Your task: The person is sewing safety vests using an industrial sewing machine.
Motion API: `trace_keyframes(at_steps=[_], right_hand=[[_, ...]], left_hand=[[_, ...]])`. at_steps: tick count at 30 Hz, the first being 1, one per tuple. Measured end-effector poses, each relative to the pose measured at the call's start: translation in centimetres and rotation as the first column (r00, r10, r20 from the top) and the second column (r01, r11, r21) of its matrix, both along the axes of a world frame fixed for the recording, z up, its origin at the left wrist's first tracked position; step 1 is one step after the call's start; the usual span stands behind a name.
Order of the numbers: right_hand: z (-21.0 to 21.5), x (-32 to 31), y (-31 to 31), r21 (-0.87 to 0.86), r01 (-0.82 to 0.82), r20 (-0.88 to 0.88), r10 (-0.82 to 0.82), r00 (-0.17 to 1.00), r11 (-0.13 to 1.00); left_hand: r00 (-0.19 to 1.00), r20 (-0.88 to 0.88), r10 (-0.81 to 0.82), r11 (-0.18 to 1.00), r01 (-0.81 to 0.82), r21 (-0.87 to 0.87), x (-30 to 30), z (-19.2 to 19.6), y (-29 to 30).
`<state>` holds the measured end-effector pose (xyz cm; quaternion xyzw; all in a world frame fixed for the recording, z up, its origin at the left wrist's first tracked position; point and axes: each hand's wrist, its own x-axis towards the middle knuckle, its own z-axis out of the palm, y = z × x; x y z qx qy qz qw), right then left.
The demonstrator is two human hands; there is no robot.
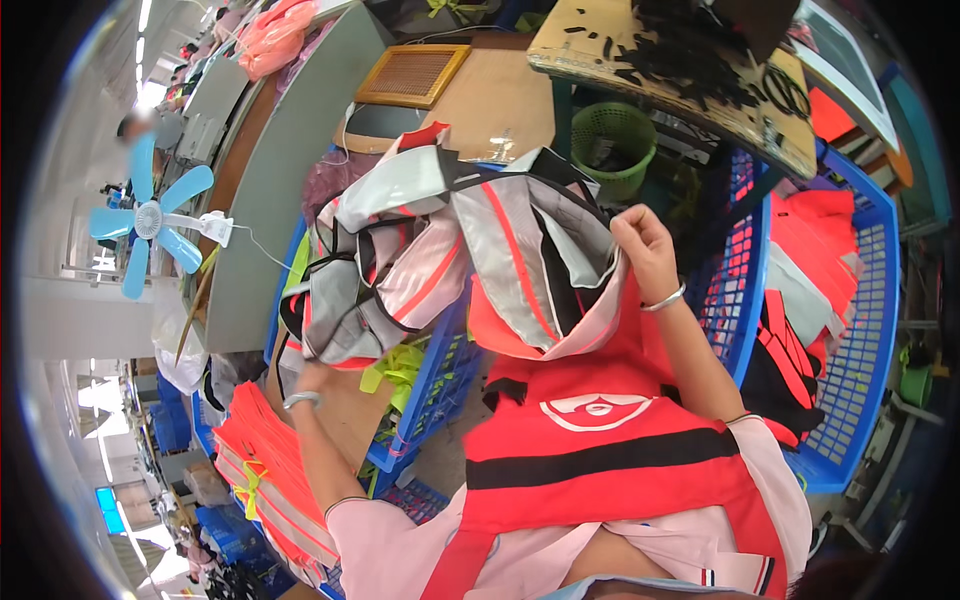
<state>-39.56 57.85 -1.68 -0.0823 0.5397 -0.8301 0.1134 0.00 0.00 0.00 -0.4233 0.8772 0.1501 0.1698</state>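
A fan (148,220) is at the left, a framed panel (415,75) at the far side. Far right, black strips (690,60) lie on a table (562,50) beside a green basket (625,182); nearer stands a blue crate (876,300).

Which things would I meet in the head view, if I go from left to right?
Blue fan → left hand → silver fabric with an orange stripe → right hand → blue basket of bright fabric.
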Motion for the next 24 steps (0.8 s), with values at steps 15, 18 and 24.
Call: trace_keyframes(at_steps=[15, 18, 24], right_hand=[[12.7, 8.2, 7.0, 0.535, -0.141, -0.375, 0.383, 0.845, 0.833], [12.2, 9.0, 7.6, 0.602, -0.054, -0.453, 0.396, 0.799, 0.797], [8.6, 3.4, 9.0, 0.501, 0.065, -0.376, 0.149, 0.915, 0.863]], left_hand=[[-0.085, -0.82, -0.566, 0.593, 0.649, -0.476, -28.3, 9.4, 38.3], [-0.186, -0.718, -0.67, 0.27, 0.841, -0.469, -29.8, 9.9, 42.1], [-0.25, -0.634, -0.732, 0.208, 0.803, -0.558, -29.7, 8.4, 45.3]])
